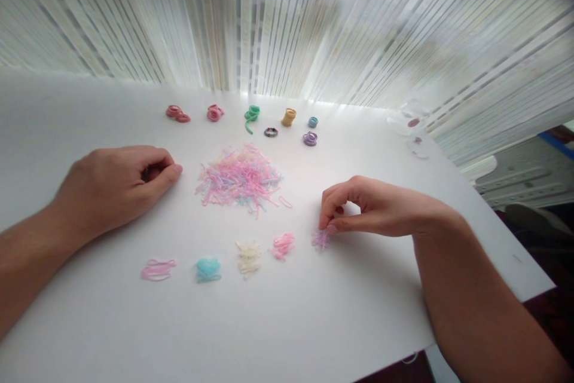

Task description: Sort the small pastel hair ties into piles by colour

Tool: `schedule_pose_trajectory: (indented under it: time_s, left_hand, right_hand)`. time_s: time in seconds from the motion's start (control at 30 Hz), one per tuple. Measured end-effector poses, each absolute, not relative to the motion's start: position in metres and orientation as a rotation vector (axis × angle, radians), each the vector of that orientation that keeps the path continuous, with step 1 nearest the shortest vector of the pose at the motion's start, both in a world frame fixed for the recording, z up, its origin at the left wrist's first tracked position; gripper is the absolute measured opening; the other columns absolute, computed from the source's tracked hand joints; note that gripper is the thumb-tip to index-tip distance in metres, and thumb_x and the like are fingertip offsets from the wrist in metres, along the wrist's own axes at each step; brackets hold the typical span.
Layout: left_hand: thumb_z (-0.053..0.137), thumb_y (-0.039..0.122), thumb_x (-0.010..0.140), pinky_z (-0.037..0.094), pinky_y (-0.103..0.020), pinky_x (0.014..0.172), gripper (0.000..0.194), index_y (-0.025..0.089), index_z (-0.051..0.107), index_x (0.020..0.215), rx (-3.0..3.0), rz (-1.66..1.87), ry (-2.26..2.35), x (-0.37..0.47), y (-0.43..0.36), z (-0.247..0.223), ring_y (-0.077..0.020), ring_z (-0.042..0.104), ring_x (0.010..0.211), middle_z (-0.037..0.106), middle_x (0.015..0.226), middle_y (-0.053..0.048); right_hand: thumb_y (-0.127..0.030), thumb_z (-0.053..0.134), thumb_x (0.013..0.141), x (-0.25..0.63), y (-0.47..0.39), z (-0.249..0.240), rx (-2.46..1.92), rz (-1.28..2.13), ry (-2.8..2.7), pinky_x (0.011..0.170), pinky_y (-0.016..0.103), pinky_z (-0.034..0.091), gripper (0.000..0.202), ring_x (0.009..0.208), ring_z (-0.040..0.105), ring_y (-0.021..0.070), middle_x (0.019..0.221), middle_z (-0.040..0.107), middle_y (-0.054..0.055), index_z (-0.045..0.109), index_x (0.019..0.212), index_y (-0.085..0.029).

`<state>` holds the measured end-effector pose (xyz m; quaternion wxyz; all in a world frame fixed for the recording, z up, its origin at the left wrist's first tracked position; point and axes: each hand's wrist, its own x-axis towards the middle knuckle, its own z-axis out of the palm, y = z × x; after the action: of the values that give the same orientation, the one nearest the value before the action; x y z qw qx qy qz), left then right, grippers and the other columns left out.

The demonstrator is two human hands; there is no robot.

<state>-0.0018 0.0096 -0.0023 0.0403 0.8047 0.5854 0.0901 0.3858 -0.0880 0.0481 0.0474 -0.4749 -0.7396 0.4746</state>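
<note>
My right hand [359,207] pinches thumb and forefinger together at the top edge of a small bunch of purple rubber bands [320,241]; a single band between the tips is too small to make out. Loosely curled, my left hand [119,189] rests on the white table, its thumb against the forefinger, with nothing showing in it. Between the hands lies a tangled heap of pastel rubber bands [242,177]. Nearer me, a row of sorted bunches holds lilac-pink bands [158,270], blue bands [208,269], cream bands [248,259] and pink bands [283,246].
Along the back of the table [269,329] sit coiled red bands [178,113], rose bands [215,112], a green coil [252,114], a yellow coil [289,117], a blue coil [313,122], a purple coil [310,138] and a dark ring [271,132]. A striped curtain [251,24] hangs behind.
</note>
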Motion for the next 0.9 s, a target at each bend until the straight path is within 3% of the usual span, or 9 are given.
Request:
schedule_pose_trajectory:
  time_s: [0.9]
  left_hand:
    - [0.044, 0.057, 0.09, 0.035, -0.031, 0.068, 0.038, 0.025, 0.066, 0.086, 2.504, 0.237, 1.804, -0.0049, 0.0123, -0.0031, -0.0213, 0.059, 0.075, 0.068, 0.083, -0.001]
  right_hand:
    - [-0.035, 0.071, 0.094, 0.3856, -0.0869, 0.0514, -1.451, 1.486, -2.248, 0.069, 0.03, 0.046, 0.02, 0.074, 0.061, 0.0155, 0.089, 0.08, 0.004, 0.081, 0.097, -0.018]
